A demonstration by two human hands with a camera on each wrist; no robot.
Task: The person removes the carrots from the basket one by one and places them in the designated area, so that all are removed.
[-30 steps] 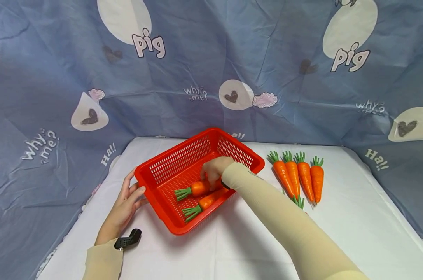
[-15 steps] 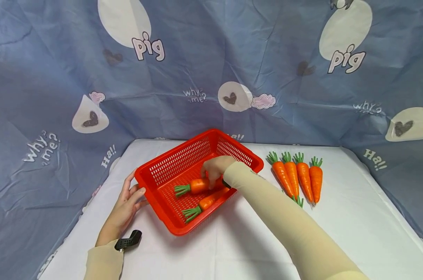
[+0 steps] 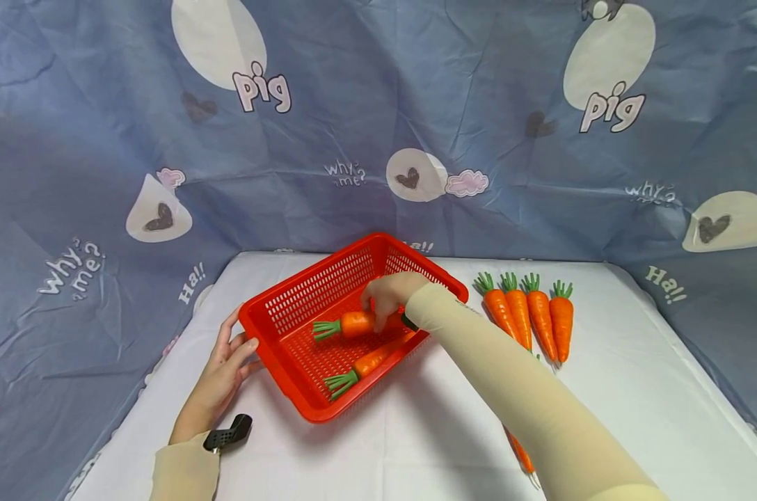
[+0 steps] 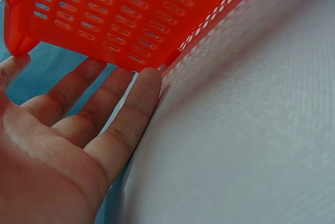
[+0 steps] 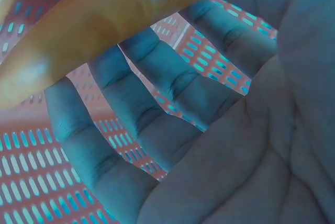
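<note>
A red plastic basket with slotted walls sits at an angle on the white table. Its left corner is held by my left hand, thumb on the rim and fingers along the outer wall; the left wrist view has the fingertips right at the wall's lower edge. Inside the basket, my right hand pinches an orange carrot between thumb and fingertips, its green top pointing left. The carrot's tapered end is hidden behind the hand. A second carrot lies in the basket along the near wall.
Several carrots lie in a row right of the basket, tops toward the back. The tip of another carrot shows beside my right forearm. A blue printed cloth hangs behind the white table.
The carrot in my right hand has shifted slightly toward the back, away from the second carrot. My left hand stays on the basket's corner. A carrot tip now shows beside my right forearm.
</note>
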